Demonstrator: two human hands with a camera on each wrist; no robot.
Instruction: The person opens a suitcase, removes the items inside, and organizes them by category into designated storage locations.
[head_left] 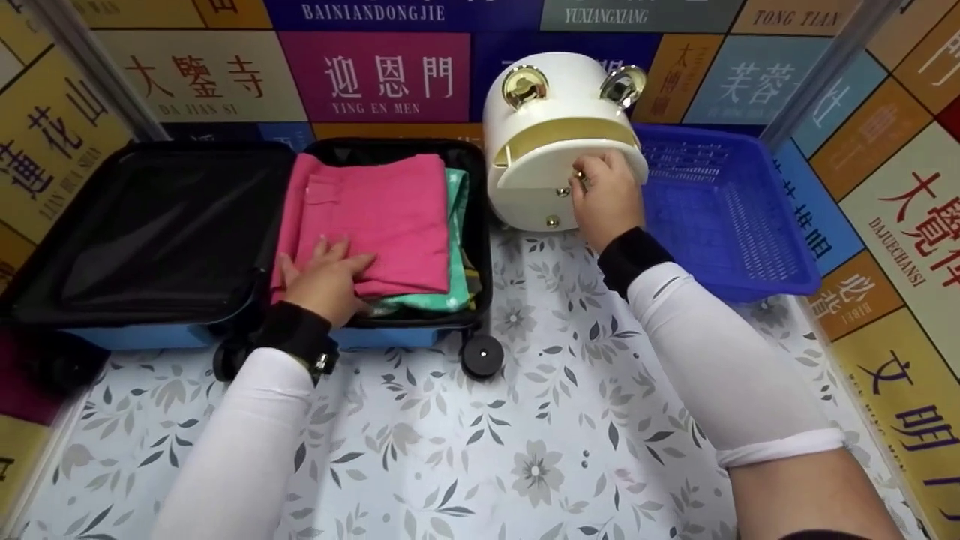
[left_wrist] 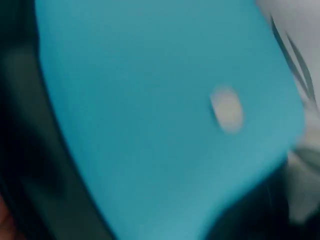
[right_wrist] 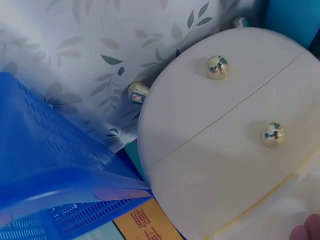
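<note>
Head view: the left hand (head_left: 326, 285) rests, fingers apart, on pink cloth (head_left: 382, 217) in an open suitcase (head_left: 176, 225); the right hand (head_left: 609, 196) pinches a knob (head_left: 580, 177) on the pulled-out drawer (head_left: 536, 169) of a white box (head_left: 574, 86), beside a blue basket (head_left: 772, 285). Left wrist: the suitcase's blue side (left_wrist: 140, 110). Right wrist: fingertips (right_wrist: 312, 229) near the drawer.

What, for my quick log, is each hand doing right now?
Left hand: open, resting on the folded pink fabric.
Right hand: closed, pinching the small shiny gold knob of the pulled-out, white, round-topped drawer.
</note>
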